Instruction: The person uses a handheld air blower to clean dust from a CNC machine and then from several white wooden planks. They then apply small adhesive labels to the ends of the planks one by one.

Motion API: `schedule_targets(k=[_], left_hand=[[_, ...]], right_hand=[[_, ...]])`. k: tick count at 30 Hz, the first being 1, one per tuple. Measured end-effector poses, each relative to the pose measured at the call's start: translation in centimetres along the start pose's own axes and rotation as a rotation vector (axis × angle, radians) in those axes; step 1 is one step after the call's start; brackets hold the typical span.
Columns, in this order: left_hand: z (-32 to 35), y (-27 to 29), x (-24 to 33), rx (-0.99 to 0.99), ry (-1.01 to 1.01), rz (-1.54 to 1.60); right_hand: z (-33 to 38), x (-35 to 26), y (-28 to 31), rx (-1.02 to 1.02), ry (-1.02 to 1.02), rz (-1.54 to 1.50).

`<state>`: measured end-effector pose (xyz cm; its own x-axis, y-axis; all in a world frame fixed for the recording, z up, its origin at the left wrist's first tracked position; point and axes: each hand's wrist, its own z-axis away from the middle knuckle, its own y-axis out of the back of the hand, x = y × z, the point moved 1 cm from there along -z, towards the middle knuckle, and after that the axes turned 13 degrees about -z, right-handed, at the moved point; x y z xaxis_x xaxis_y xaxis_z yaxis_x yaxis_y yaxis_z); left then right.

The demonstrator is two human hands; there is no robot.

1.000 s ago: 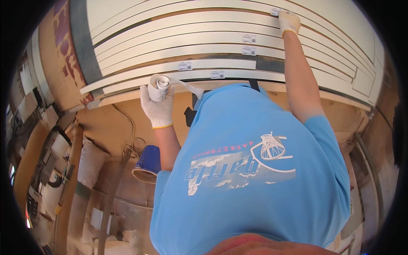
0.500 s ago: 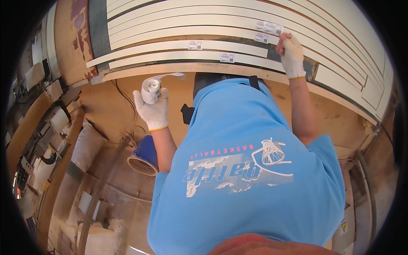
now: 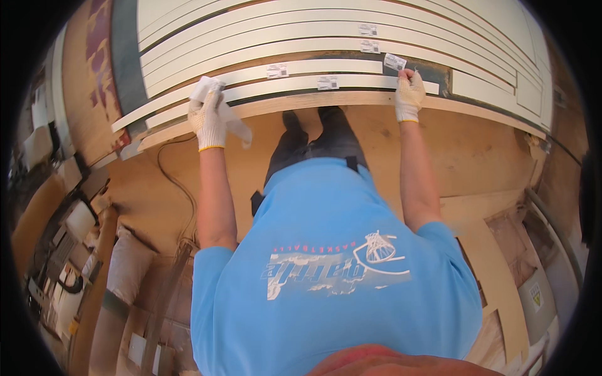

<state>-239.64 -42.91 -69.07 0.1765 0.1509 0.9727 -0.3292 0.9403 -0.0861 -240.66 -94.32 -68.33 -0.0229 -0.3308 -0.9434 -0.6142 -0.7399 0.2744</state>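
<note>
My left hand (image 3: 208, 120), in a white knitted glove, is closed around a roll of white labels (image 3: 203, 89) over the front white strips. A loose tail of the roll's paper (image 3: 236, 124) hangs beside the wrist. My right hand (image 3: 410, 95), gloved with bare fingertips, pinches a white printed label (image 3: 394, 61) near the right end of the front strip (image 3: 370, 82). Similar labels lie on the strips: one on the front strip (image 3: 327, 82), one on the strip behind it (image 3: 276, 71), and two farther back (image 3: 369, 46).
The long white strips and panels lie on a dark-topped bench with a pale wooden front edge (image 3: 301, 101). A cable (image 3: 164, 164) runs below it on the left. Ribbed hoses and machine parts (image 3: 63, 276) crowd the left side, beside a pale sack (image 3: 130, 263).
My right hand has come down and left from the back strips and now holds a separate label. My left hand has moved forward with the roll, from before the bench to over the strips.
</note>
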Motion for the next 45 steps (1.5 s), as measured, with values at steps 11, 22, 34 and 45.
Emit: schedule_targets(k=[11,22,34,45], left_hand=[[-2.7,-5.6,-6.4,0.266,-0.623,-0.678],[-0.3,-6.3,-3.3,0.183,-0.702,-0.746],[0.4,-7.0,0.1,0.066,-0.761,-0.728],[-1.0,-6.2,-2.4,0.270,-0.743,-0.726]], right_hand=[[-2.4,1.3,-1.1,0.170,0.245,0.136],[-1.1,-0.8,0.2,0.153,0.258,0.214],[-1.5,-0.8,0.3,0.141,0.197,0.262],[-1.9,-1.1,-0.2,0.170,0.262,0.277]])
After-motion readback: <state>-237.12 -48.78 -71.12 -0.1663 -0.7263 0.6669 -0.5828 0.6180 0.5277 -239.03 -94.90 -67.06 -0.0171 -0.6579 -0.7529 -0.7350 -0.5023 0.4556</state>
